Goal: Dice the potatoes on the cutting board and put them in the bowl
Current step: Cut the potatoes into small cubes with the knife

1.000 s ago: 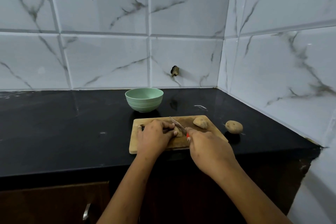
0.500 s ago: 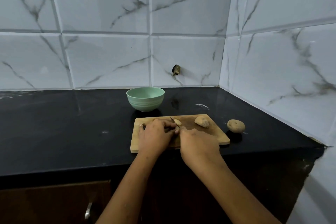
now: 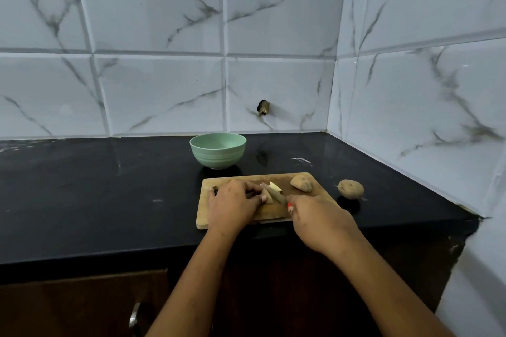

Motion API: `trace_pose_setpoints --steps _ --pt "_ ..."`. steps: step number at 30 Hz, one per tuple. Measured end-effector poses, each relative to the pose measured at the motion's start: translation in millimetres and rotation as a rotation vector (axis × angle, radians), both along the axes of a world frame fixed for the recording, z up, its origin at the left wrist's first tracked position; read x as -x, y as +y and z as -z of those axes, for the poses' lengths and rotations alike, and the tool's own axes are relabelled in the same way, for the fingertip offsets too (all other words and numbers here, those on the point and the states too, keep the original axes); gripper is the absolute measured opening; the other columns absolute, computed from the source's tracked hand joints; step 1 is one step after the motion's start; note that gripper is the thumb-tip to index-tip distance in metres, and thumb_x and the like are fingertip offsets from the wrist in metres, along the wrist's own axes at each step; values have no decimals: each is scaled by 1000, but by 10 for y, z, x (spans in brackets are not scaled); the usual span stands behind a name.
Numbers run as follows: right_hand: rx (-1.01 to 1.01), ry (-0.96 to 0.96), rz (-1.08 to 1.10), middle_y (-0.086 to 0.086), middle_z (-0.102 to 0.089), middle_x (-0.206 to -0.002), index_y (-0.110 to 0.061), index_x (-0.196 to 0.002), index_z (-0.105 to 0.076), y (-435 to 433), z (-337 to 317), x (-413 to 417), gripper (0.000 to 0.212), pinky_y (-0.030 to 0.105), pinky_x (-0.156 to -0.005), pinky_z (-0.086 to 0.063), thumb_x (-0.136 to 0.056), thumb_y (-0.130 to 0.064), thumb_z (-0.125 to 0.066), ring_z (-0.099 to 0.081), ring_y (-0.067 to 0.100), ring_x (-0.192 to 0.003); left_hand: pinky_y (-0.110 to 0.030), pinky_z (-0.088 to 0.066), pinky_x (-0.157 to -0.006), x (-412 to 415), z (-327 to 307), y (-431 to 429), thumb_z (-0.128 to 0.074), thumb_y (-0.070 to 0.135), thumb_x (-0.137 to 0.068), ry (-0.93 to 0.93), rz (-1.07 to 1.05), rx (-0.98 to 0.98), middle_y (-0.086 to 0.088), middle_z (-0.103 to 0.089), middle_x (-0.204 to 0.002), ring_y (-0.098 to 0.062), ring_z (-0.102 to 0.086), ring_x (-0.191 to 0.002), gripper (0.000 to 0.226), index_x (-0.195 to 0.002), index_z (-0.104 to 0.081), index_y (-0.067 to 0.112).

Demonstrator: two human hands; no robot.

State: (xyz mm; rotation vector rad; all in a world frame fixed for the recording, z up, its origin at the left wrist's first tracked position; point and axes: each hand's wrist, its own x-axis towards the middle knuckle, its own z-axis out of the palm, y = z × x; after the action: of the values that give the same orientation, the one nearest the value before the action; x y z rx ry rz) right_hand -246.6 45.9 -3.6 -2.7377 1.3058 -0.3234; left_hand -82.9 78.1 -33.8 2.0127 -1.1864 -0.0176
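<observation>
Left hand (image 3: pixel 232 204): knuckles up over the left half of the cutting board (image 3: pixel 269 215), fingers curled, their tips bearing down on a cut potato piece (image 3: pixel 269 198) near the board's middle. Right hand (image 3: pixel 320 220): over the board's near right edge, closed around the red handle of a knife (image 3: pixel 277 195). The blade runs from it toward the far left and lies just beside the left fingertips, against the held piece.

A second pale wedge (image 3: pixel 275 186) lies by the blade tip, toward the board's far edge, touched by neither hand. A larger skin-on potato chunk (image 3: pixel 301 183) sits at the board's far right corner, just beyond the right hand and apart from it. A whole potato (image 3: pixel 351 188) rests on the black bench (image 3: pixel 82 200), off the board's right edge, toward the tiled corner. The green bowl (image 3: pixel 217 150) stands on the bench just past the board's far left corner, beyond the left hand.
</observation>
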Motion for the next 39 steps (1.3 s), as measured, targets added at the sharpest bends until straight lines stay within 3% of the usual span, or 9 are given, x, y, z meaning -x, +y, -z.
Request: trace_pose_setpoints --steps 4,7,10,17,25,32,37,39 --pt "-102 -128 8 -6 -59 -94 -32 -128 -52 -85 5 53 33 36 -69 -52 -102 -33 -30 -57 12 -80 -44 -29 -111 -16 16 -12 -68 42 -82 29 18 21 19 -67 -110 -5 -55 -111 23 -105 -69 37" --pt "-60 -159 -22 -8 -60 -100 -36 -135 -45 14 11 64 36 35 -73 -53 -103 -35 -29 -56 9 -82 -45 -36 -107 -22 35 -31 -71 41 -80 42 31 42 19 -68 -108 -6 -58 -106 20 -100 -71 36" --pt "-6 -152 -32 -4 -61 -109 -34 -137 -42 120 14 38 37 31 -68 -49 -103 -34 -28 -54 12 -84 -45 -38 -105 -20 53 -39 -72 40 -79 34 31 66 18 -69 -105 -6 -59 -104 21 -100 -72 36" --pt "59 -110 -34 -3 -63 -104 -32 -140 -37 193 15 -32 39 28 -58 -45 -102 -29 -30 -59 13 -82 -43 -36 -106 -29 62 -39 -70 42 -80 16 13 63 17 -69 -106 -6 -59 -105 25 -104 -71 35" --pt "77 -28 -5 0 -64 -103 -27 -136 -43 175 2 -161 37 27 -56 -42 -100 -21 -38 -60 15 -82 -44 -35 -107 -41 58 -53 -69 41 -81 30 17 42 17 -70 -105 -6 -59 -105 24 -104 -71 36" --pt "21 93 37 3 -61 -114 -19 -133 -44 164 -15 -402 37 33 -65 -42 -96 -13 -46 -61 21 -99 -43 -32 -109 -9 24 -32 -67 40 -83 -6 -23 28 15 -69 -106 -7 -58 -106 22 -104 -71 35" --pt "17 96 5 1 -61 -105 -20 -125 -49 257 32 -172 30 31 -62 -43 -96 -15 -46 -54 16 -79 -43 -30 -109 20 14 -23 -67 43 -82 -6 -40 20 14 -69 -106 -8 -57 -108 24 -105 -70 35" --pt "0 66 -10 1 -61 -103 -22 -122 -53 205 2 -116 27 32 -66 -46 -98 -19 -43 -56 16 -80 -43 -30 -109 27 14 -17 -67 44 -82 -14 -47 20 14 -69 -107 -8 -57 -109 25 -105 -70 35"
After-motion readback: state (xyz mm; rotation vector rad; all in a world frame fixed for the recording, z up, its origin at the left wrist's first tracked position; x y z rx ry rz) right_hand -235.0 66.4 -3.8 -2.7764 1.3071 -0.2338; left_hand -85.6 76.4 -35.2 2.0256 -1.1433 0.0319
